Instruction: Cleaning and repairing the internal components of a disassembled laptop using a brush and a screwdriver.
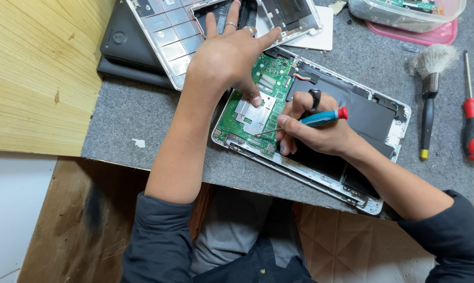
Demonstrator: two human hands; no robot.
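An opened laptop base [399, 112] lies on a grey mat, showing a green circuit board [271, 71] and a black battery [370, 118]. My left hand [232, 55] rests on the board, fingers spread, its thumb pressing next to a silver shield plate [250, 115]. My right hand [315, 128] grips a small blue screwdriver with a red cap [321, 118]; its thin tip points left onto the board's lower edge.
A silver laptop cover [166, 36] and a black laptop [122, 47] lie at the back left. A brush [430, 78] and a red-handled screwdriver [473, 126] lie at the right. A clear plastic box [404, 13] sits on a pink lid at the back right. Pale wood borders the grey mat [132, 126].
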